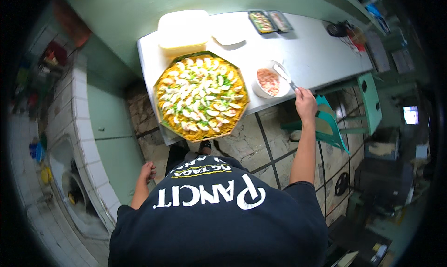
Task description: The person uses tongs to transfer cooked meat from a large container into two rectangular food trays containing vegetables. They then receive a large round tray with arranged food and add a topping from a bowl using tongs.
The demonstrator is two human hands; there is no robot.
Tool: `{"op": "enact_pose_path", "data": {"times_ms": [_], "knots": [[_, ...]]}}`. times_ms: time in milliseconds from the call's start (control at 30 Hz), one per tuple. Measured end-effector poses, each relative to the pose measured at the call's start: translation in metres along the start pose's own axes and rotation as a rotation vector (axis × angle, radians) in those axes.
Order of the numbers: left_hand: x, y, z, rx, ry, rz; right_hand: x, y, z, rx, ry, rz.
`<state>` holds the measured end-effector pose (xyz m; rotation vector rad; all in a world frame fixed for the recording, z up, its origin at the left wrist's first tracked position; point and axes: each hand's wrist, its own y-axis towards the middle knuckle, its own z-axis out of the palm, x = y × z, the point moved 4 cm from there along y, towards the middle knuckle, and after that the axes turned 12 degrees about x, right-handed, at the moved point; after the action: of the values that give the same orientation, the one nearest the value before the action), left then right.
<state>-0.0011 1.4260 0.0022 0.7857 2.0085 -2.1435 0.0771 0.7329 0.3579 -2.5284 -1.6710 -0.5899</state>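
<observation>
My right hand [305, 102] is closed round the handle of a pale-headed spoon [281, 73], whose head rests in a white bowl [284, 89]. Small pinkish pieces of food [267, 80] partly fill this bowl. Left of it lies a large eight-sided tray [243, 123] of yellow noodles [179, 123], topped with egg slices and chopped greens. The tray juts over the table's near edge. My left hand [147, 170] hangs low by my side, away from the table, its fingers curled with nothing visible in them.
The white table [307, 48] also bears a pale yellow tub [182, 32], a white lid or plate [230, 37] and a clear-lidded dark food box [263, 23]. A green plastic chair [331, 123] stands at the right. On the left is a tiled counter with a sink [63, 167].
</observation>
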Motion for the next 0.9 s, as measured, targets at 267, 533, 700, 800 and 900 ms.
{"op": "enact_pose_path", "data": {"times_ms": [267, 533, 700, 800, 900], "knots": [[-0.026, -0.002, -0.006, 0.036, 0.152, 0.010, -0.025, 0.017, 0.019, 0.354, -0.279, 0.173], [-0.035, -0.002, -0.001, 0.025, 0.153, 0.011, 0.000, 0.007, 0.027, 0.264, -0.343, 0.077], [-0.023, 0.004, -0.002, 0.042, 0.100, 0.018, -0.012, -0.008, 0.004, 0.128, -0.199, 0.095], [-0.017, 0.001, 0.000, -0.007, 0.075, -0.030, -0.010, -0.021, 0.006, 0.058, -0.131, 0.036], [-0.015, -0.008, 0.003, -0.037, 0.076, -0.074, -0.003, -0.034, 0.025, 0.013, 0.100, -0.026]]}}
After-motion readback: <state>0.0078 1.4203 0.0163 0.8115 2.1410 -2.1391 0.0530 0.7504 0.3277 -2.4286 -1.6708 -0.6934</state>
